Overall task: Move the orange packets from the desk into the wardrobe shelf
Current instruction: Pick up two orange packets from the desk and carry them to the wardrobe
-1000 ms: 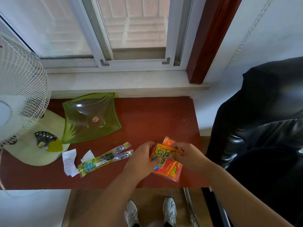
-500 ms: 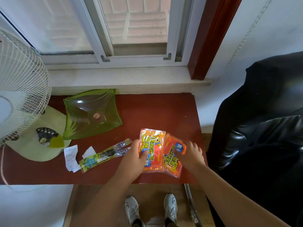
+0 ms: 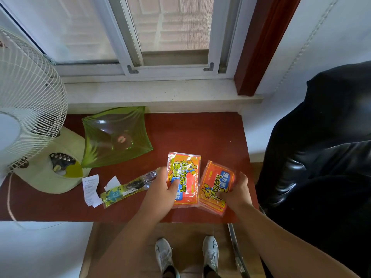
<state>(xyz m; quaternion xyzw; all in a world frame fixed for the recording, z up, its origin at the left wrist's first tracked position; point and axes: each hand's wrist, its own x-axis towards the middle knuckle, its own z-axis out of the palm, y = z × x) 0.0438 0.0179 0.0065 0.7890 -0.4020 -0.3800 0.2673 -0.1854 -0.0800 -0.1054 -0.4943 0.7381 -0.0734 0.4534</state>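
Orange packets: we see two side by side near the front edge of the desk (image 3: 200, 133), the left packet (image 3: 183, 177) lying almost straight, the right packet (image 3: 215, 185) tilted, its top leaning right; their inner edges meet or overlap low down.
Left hand (image 3: 160, 189): we see it grip the left packet's left edge, thumb pressed on the printed face, fingers hidden beneath.
Right hand (image 3: 237, 192): we see it clasp the right packet's right side, thumb on the printed face, fingers curled round the edge; more orange edges show under this packet, though we cannot tell how many.
Desk: dark red, set against a pale window sill (image 3: 160, 93).
Green dish (image 3: 115, 137): clear, square, sitting at the back left of the desk, well apart from the packets.
Long wrapper (image 3: 128, 187): yellow and clear, lying just left of the left hand.
Paper slips (image 3: 90, 188): two white scraps beside the wrapper's lower end.
Fan (image 3: 26, 125): white cage at the far left, its base resting on the desk.
Black chair (image 3: 321, 157): at the right of the desk.
Shoes (image 3: 186, 255): we see a white pair on the wooden floor below.
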